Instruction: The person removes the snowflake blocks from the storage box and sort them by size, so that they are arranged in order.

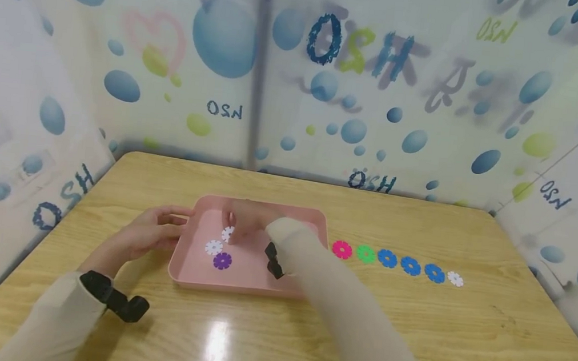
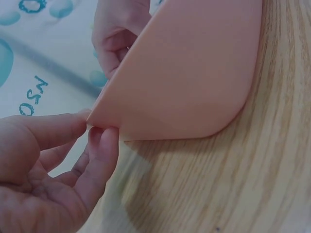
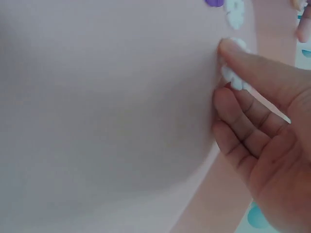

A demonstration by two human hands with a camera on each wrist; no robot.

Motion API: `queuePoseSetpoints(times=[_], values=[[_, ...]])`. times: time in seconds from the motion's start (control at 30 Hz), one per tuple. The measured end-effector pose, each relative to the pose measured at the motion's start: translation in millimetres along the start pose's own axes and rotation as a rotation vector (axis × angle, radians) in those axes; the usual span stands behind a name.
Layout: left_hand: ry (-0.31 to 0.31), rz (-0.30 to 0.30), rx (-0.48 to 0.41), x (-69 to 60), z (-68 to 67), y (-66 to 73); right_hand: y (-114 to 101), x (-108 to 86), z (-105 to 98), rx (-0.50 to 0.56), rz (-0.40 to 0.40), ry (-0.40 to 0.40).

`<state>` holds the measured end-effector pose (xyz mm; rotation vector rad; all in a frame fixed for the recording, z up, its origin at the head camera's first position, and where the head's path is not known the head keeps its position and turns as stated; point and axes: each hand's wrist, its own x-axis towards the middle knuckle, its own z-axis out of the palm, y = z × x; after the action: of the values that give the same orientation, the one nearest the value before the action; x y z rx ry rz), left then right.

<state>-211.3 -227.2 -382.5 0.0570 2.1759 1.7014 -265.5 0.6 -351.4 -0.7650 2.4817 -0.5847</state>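
A pink tray [image 1: 253,289] lies on the wooden table. My left hand [image 1: 152,231] pinches its left rim between thumb and fingers, as the left wrist view shows at the tray wall [image 2: 189,73]. Inside the tray, my right hand [image 1: 249,218] has thumb and fingers curled at a white snowflake disc [image 1: 227,233]. In the right wrist view the thumb lies over that white disc [image 3: 232,77], with a small red bit showing beside the index finger. Close by in the tray are another white snowflake disc [image 1: 214,247] and a purple snowflake disc [image 1: 222,260].
Right of the tray runs a row of snowflake discs on the table: pink [image 1: 342,250], green [image 1: 365,254], blue ones [image 1: 411,266] and a white one [image 1: 455,279] at the end. A patterned curtain [image 1: 297,89] stands behind the table [image 1: 409,340].
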Motion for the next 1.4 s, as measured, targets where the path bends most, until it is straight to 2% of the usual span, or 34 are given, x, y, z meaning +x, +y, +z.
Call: queuePoseSetpoints(times=[0.07,0.1,0.23,0.37,0.67,0.87,1.07,1.27,1.4], values=[[0.001,0.001,0.0,-0.3,-0.3,0.9,0,5.4,-1,-0.007,-0.006,-0.005],[0.002,0.003,0.0,-0.6,-0.3,1.6,0,15.1,-3,-0.055,-0.103,-0.041],[0.008,0.021,-0.006,-1.5,-0.8,2.3,1,24.7,-7,-0.057,-0.11,-0.062],[0.007,0.03,-0.005,-1.7,0.2,0.1,3,19.4,-11,-0.043,-0.125,-0.074],[0.02,0.028,-0.012,-0.1,2.6,-2.5,9,-5.1,-27,-0.057,-0.178,-0.038],[0.027,0.018,0.004,-1.4,2.5,-0.1,24,-27.3,-45,-0.068,-0.2,-0.024],[0.04,0.0,0.023,-2.1,3.5,-0.7,49,-56.6,-60,-0.056,-0.246,0.022],[0.049,-0.004,0.039,-0.5,4.2,-2.8,81,-86.0,-70,0.001,-0.304,0.071],[0.06,-0.004,0.045,-0.4,4.1,-2.3,98,-104.0,-75,0.035,-0.293,0.111]])
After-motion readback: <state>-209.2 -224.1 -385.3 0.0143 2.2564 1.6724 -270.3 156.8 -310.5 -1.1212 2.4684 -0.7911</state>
